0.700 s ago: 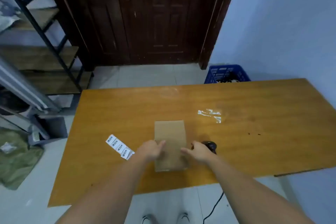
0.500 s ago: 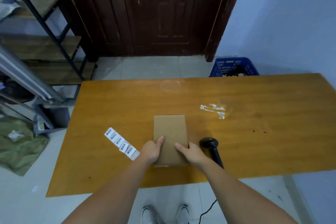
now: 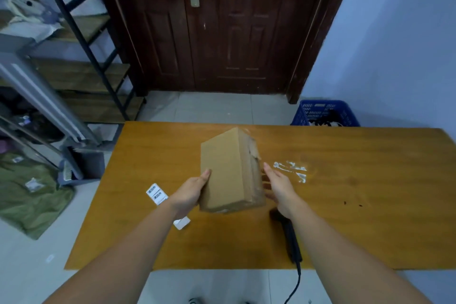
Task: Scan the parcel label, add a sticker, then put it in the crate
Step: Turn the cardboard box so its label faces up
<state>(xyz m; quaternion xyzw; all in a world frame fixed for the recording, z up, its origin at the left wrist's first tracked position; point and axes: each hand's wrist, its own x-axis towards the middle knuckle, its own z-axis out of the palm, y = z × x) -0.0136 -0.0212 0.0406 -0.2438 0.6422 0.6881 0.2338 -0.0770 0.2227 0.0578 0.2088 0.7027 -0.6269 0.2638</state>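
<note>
A plain brown cardboard parcel is lifted off the wooden table and tilted, its torn right side turned up. My left hand grips its lower left edge. My right hand is against its right side, fingers spread on the torn face. No label shows on the faces I see. A white strip of stickers lies on the table left of my left wrist, partly hidden by the arm. The black handheld scanner lies under my right forearm. The blue crate stands on the floor beyond the table's far edge.
Torn white tape residue is stuck to the table right of the parcel. A dark wooden door is straight ahead. A metal and wood shelf rack stands at the left, with a green bag on the floor beneath it.
The parcel lay flat on the table with both hands at its near end; now both hands have lifted it and tipped it up. The camera has tilted upward.
</note>
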